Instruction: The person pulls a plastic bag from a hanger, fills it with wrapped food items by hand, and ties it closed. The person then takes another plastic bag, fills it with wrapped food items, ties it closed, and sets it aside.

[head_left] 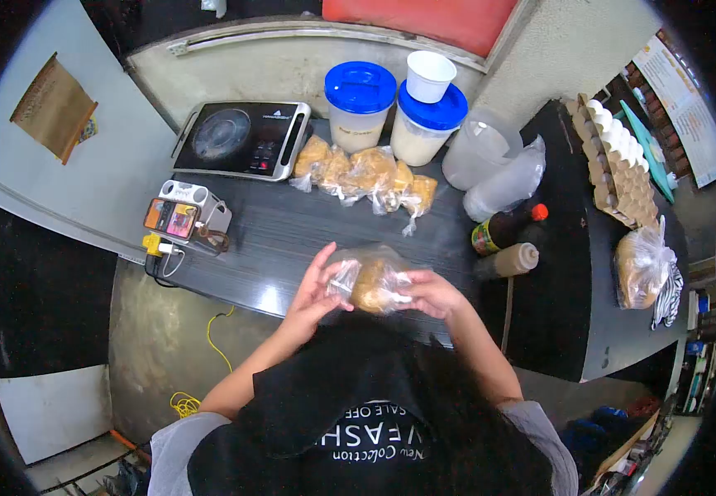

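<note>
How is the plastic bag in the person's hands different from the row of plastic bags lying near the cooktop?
The held bag is single and lifted off the counter between the left hand and right hand; the row of bags lies untouched on it. The held bag is nearer the person, while the row sits close to the blue-lidded tubs. Both are clear plastic with golden-brown food inside.

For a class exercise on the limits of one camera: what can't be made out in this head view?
- Bag's contents: blurred by crinkled plastic, part covered by left hand and right hand.
- Tub labels: too small.
- Menu board: cut off at the frame's edge.
- Phone screen: too small.
</note>
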{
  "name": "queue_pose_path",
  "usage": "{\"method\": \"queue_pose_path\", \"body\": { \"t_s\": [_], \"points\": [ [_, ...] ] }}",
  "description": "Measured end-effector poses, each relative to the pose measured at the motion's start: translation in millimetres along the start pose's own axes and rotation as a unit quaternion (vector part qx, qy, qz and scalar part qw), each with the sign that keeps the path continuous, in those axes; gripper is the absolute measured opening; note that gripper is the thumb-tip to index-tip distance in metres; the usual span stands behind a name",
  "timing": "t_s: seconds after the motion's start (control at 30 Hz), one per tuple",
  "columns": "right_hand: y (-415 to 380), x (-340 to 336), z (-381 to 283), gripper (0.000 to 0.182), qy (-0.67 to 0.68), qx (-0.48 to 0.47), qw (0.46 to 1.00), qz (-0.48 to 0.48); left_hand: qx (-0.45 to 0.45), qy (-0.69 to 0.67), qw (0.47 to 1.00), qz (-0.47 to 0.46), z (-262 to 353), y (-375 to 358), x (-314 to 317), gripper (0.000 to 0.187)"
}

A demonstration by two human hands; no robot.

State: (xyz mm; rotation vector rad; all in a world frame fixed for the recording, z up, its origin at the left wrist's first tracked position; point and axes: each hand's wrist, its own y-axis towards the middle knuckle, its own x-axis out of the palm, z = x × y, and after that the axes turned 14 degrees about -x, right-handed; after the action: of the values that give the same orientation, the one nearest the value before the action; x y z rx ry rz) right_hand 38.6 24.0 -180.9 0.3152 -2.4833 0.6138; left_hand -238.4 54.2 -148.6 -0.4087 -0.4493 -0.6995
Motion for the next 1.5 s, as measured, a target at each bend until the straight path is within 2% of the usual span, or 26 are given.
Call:
{"method": "queue_pose_path", "body": {
  "t_s": [0.13,0.2,0.23,0.27,0.37,0.4,0.5,0.6,0.7,0.73,0.8,0.87,0.93,0.97,1.0,1.03,1.07,1.13,1.23,1.27,1.43,1.47,1.5],
  "points": [
    [55.2,-19.2,51.6,0.032,-0.089,-0.083,0.991,0.058,-0.019,0.035,0.999,-0.018,-0.6,-7.7,7.5,0.083],
    [75.3,-40.8,78.9,0.027,-0.256,-0.118,0.958,0.05,-0.017,0.036,0.999,-0.015,-4.1,-9.0,5.8,0.083],
    [81.7,-46.4,87.5,0.025,-0.337,-0.135,0.931,0.045,-0.015,0.035,0.999,-0.012,-5.2,-9.9,4.9,0.083],
    [81.4,-50.6,99.1,0.025,-0.447,-0.159,0.877,0.079,-0.015,0.026,1.0,-0.003,-3.6,-11.3,4.0,0.083],
    [36.7,20.8,43.9,0.037,-0.693,-0.119,0.706,0.084,-0.013,0.001,1.0,0.023,1.4,-16.6,-1.6,0.082],
    [30.8,13.3,48.3,0.039,-0.726,-0.116,0.673,0.083,-0.013,-0.006,1.0,0.028,0.4,-17.8,-4.1,0.082],
    [-2.3,9.9,35.4,0.041,-0.747,-0.187,0.636,0.046,-0.016,-0.019,0.999,0.027,-0.3,-17.4,-8.5,0.081],
    [-18.5,26.2,-24.8,0.041,-0.658,-0.102,0.733,-0.139,-0.035,-0.021,0.999,0.008,1.4,-18.2,-12.7,0.079],
    [19.1,32.8,-61.4,0.036,-0.562,-0.045,0.822,-0.079,-0.058,-0.016,0.998,-0.033,-1.6,-18.6,-22.9,0.075],
    [38.1,40.9,-68.9,0.031,-0.567,-0.082,0.819,-0.026,-0.066,-0.017,0.997,-0.04,-2.2,-17.8,-24.6,0.075],
    [92.7,34.3,-62.4,0.034,-0.52,-0.169,0.838,-0.009,-0.084,-0.02,0.995,-0.048,-1.8,-19.0,-28.5,0.073],
    [161.5,20.2,-41.2,0.039,-0.324,-0.124,0.938,0.009,-0.096,0.003,0.993,-0.063,2.4,-21.1,-34.1,0.073],
    [225.9,17.7,-10.0,0.04,-0.363,-0.101,0.923,0.081,-0.112,0.025,0.991,-0.069,4.9,-24.5,-41.8,0.071],
    [250.2,20.5,-1.2,0.039,-0.515,-0.161,0.834,0.113,-0.104,0.041,0.991,-0.069,6.9,-25.4,-45.1,0.071],
    [272.0,25.2,7.4,0.037,-0.648,-0.218,0.717,0.139,-0.097,0.056,0.991,-0.069,8.9,-26.8,-47.4,0.071],
    [295.0,25.5,18.3,0.036,-0.756,-0.269,0.575,0.159,-0.09,0.07,0.991,-0.066,9.3,-28.4,-49.2,0.071],
    [319.1,21.1,26.2,0.035,-0.748,-0.275,0.577,0.178,-0.053,0.092,0.992,-0.073,2.0,-26.6,-54.4,0.069],
    [358.9,8.7,35.2,0.032,-0.732,-0.285,0.58,0.216,-0.063,0.112,0.989,-0.072,-1.1,-30.6,-64.1,0.07],
    [382.3,14.6,37.0,0.025,-0.647,-0.186,0.672,0.308,-0.094,0.092,0.989,-0.072,-4.0,-36.7,-74.7,0.071],
    [388.6,15.0,39.1,0.026,-0.668,-0.221,0.657,0.269,-0.094,0.086,0.989,-0.069,-4.7,-38.0,-78.0,0.071],
    [407.1,37.3,46.0,0.028,-0.312,-0.139,0.855,0.391,-0.062,0.063,0.992,-0.089,-3.0,-33.9,-88.7,0.071],
    [405.6,43.5,43.7,0.029,-0.217,-0.117,0.882,0.402,-0.051,0.07,0.992,-0.093,-1.1,-32.5,-89.6,0.071],
    [409.6,41.4,48.8,0.029,-0.196,-0.125,0.884,0.405,-0.04,0.077,0.991,-0.098,1.0,-31.5,-91.2,0.071]
  ]
}}
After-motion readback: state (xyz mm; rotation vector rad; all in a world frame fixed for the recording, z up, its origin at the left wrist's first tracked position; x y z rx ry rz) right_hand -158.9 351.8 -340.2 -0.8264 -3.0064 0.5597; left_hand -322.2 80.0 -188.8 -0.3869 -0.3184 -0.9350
